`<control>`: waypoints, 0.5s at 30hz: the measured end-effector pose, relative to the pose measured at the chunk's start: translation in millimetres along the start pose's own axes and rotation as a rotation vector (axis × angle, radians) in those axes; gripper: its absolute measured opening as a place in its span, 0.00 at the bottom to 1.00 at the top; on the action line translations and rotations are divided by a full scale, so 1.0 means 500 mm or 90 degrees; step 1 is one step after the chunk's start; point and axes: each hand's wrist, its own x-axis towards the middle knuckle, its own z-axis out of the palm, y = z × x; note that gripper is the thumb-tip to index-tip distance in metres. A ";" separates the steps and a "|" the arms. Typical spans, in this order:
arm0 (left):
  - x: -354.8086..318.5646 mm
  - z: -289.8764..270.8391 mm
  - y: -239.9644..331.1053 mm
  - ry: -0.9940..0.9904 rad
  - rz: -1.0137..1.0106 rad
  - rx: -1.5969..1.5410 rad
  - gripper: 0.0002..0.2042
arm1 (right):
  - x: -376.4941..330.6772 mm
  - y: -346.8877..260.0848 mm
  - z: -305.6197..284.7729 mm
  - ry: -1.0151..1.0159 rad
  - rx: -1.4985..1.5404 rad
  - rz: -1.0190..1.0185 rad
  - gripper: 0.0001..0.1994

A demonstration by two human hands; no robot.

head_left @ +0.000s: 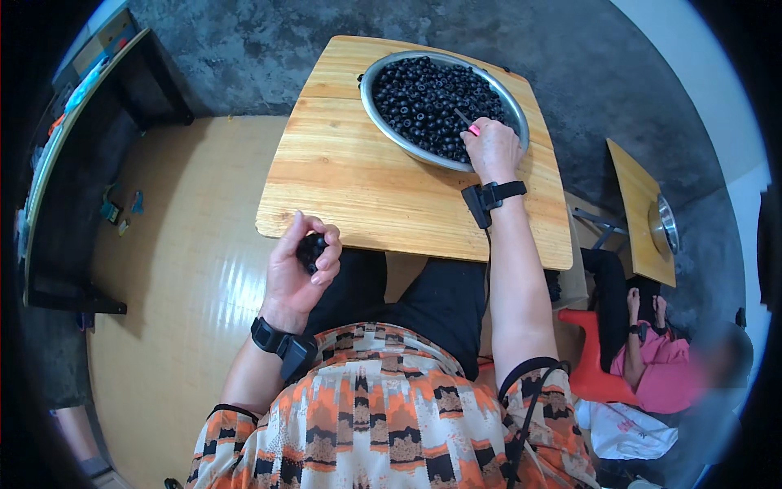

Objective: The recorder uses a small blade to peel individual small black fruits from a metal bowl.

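A wide metal bowl (368, 102) stands on the wooden table (366, 183), heaped with small round black pieces (432, 94), many showing a ring-like hollow. Over the bowl's right side, my right hand (493, 148) is closed around a small pink-handled tool (473, 129); its thin shaft points into the heap, and its exact kind is unclear. My left hand (303, 259) is held palm up just off the table's near left edge. Its fingers curl around several of the same black pieces (311, 251). Both wrists wear black strapped devices.
A dark-framed shelf (81, 106) with assorted items runs along the left. At the right, a person in pink (652, 367) sits on a red stool (586, 363) by another wooden table (639, 212) with a metal bowl (666, 224). A white bag (627, 432) lies below.
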 end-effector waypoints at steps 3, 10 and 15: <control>0.004 -0.009 -0.012 0.047 -0.046 0.035 0.15 | -0.003 -0.004 -0.002 0.013 -0.006 -0.006 0.07; 0.009 0.030 -0.037 0.098 -0.038 0.209 0.11 | -0.102 -0.033 -0.019 -0.002 0.749 0.091 0.06; 0.031 0.060 -0.057 0.083 -0.055 0.231 0.17 | -0.259 -0.124 -0.056 -0.271 1.210 0.275 0.08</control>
